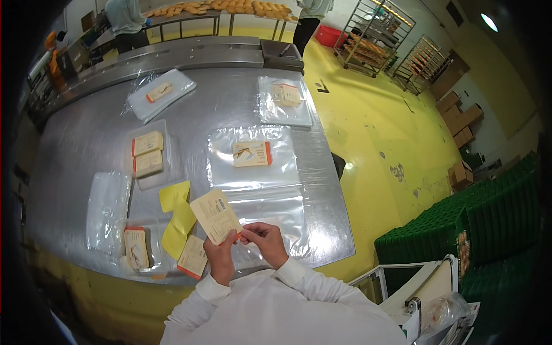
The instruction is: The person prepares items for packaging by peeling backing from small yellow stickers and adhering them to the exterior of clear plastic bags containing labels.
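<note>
My left hand and my right hand both pinch the lower edge of a cream printed label card, raised over the table's near side. Beyond it, another label card with an orange edge lies flat on a stack of clear plastic bags. To the left of my left hand are a yellow folded sheet and a label card tilted beside it. Farther left, an orange-edged stack of label cards rests near a pile of clear bags.
A clear tray bears two stacks of label cards. More bag piles with cards on top lie at the far side of the metal table. Green crates and a machine stand right; people work beyond.
</note>
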The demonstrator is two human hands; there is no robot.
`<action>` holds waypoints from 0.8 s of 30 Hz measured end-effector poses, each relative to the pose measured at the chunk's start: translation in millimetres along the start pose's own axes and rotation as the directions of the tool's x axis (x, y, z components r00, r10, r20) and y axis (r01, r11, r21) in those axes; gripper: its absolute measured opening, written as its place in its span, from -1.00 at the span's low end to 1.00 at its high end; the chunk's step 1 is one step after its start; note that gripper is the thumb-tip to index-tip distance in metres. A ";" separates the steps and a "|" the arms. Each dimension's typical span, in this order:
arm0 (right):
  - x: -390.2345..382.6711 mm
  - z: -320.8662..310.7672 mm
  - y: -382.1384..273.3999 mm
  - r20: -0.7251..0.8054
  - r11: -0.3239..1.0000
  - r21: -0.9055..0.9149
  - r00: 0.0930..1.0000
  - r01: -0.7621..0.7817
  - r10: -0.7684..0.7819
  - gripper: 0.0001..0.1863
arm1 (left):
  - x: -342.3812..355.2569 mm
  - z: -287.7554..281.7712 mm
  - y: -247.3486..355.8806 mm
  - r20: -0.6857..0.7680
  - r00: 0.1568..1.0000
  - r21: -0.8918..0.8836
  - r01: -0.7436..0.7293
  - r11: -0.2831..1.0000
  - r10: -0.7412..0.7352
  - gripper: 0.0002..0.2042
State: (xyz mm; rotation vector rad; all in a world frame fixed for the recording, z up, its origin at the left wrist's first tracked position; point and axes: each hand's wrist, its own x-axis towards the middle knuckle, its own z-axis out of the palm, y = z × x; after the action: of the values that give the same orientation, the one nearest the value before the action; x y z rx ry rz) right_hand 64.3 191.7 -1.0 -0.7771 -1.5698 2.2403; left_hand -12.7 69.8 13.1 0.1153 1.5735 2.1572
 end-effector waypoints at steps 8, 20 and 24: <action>-17.0 -9.0 -1.0 0.098 0.999 0.010 0.994 0.042 -0.043 -0.77 | -4.3 0.7 -2.8 0.038 0.999 -0.037 0.013 0.999 -0.011 -0.79; -16.8 -14.3 11.4 0.067 0.999 0.006 0.997 0.032 -0.033 -0.84 | -16.4 6.0 1.8 0.022 0.998 0.076 -0.057 0.995 0.056 -0.80; -16.5 -18.7 16.1 0.084 0.999 0.017 0.996 0.028 -0.030 -0.84 | -17.5 5.4 2.5 0.055 0.997 0.116 -0.061 0.991 0.055 -0.81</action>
State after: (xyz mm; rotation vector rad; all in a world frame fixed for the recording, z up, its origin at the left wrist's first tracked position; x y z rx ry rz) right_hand 89.6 191.7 -16.5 -0.6590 -1.5885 2.2896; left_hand 3.9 66.8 20.7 0.2566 1.6867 2.0867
